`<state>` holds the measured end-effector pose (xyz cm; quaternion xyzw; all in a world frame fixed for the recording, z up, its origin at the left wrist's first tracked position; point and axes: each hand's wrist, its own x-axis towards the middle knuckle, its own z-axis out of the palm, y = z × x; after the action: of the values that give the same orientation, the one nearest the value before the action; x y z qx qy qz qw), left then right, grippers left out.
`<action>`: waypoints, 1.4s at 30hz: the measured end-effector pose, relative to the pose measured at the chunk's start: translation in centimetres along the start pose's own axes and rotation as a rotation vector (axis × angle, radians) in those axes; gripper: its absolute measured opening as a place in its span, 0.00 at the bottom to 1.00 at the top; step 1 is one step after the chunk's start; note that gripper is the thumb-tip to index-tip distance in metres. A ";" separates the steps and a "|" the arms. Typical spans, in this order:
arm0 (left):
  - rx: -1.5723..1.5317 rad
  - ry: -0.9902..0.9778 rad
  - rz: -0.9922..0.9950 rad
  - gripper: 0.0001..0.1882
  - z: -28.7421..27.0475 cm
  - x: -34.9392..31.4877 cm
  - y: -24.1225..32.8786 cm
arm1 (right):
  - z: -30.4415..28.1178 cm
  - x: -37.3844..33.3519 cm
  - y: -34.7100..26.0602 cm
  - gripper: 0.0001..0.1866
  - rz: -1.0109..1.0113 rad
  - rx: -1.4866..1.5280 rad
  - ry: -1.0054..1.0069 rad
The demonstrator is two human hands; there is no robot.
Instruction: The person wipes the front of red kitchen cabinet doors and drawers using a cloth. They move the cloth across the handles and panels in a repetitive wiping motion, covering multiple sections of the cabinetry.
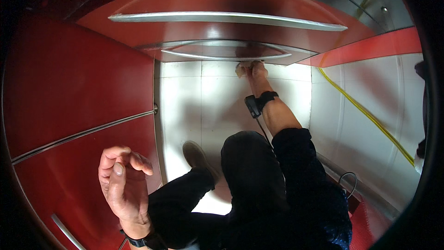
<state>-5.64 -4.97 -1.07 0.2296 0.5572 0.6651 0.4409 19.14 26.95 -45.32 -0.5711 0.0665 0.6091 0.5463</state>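
The right hand reaches down and curls its fingers on the underside of the lowest glossy red drawer, which has a long curved silver handle just left of that hand. The left hand hangs loosely half-open, holding nothing, beside a red cabinet door. A yellow cable runs across the pale tiled floor, well right of the right hand, and a shoe stands between the hands.
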 end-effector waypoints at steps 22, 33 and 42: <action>0.019 -0.033 -0.003 0.15 0.8 0.1 0.7 | -6.0 1.4 -11.1 0.10 -0.223 -0.035 0.051; 0.013 -0.003 0.005 0.16 -0.3 -0.2 0.0 | -4.4 -0.6 -9.3 0.14 -0.254 0.027 0.111; -0.018 0.076 0.017 0.17 -2.2 -0.3 -0.7 | -2.8 6.0 -0.1 0.18 -0.150 0.020 -0.179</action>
<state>-6.97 -6.38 -2.29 0.2048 0.5656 0.6821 0.4159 22.46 28.53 -50.80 -0.5122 -0.0194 0.6147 0.5996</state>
